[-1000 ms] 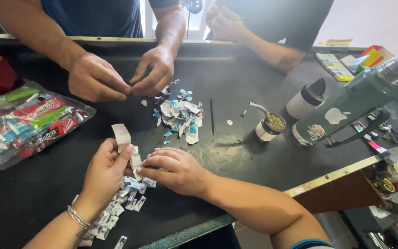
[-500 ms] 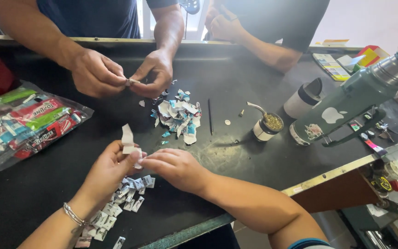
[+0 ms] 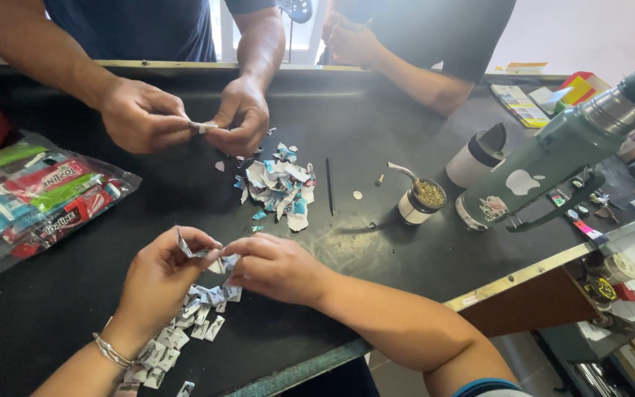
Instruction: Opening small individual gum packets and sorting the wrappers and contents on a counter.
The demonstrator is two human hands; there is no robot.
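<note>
1. A black worktop (image 3: pixel 420 250) fills most of the frame, with a metal-edged lip along its lower right side; beyond it at the right edge lies a cluttered lower shelf, too jumbled to read.
2. A green thermos flask (image 3: pixel 560 151) lies tilted across the upper right, beside a white lidded cup (image 3: pixel 479 153) and a small gourd cup with a metal straw (image 3: pixel 420 200).
3. At the left edge sits a clear bag of coloured wrapped packets (image 3: pixel 31 202), partly cut off by the frame.
4. Across the top, a co-worker's hands (image 3: pixel 185 117) pinch a small paper strip; the body above is cropped. Another person's forearm shows at upper centre, the hand hard to make out.
5. A loose heap of torn wrapper scraps (image 3: pixel 281 184) lies in the centre, with a thin dark stick (image 3: pixel 328 185) just beside it.
6. In the lower centre, the left hand (image 3: pixel 163 276) and right hand (image 3: pixel 277 268) meet, fingertips of both closed narrowly on a small folded wrapper piece (image 3: pixel 203 254) held just above the worktop.
7. Below them, a chain of folded wrappers (image 3: pixel 178 331) trails toward the lower left; its end is cut off.
</note>
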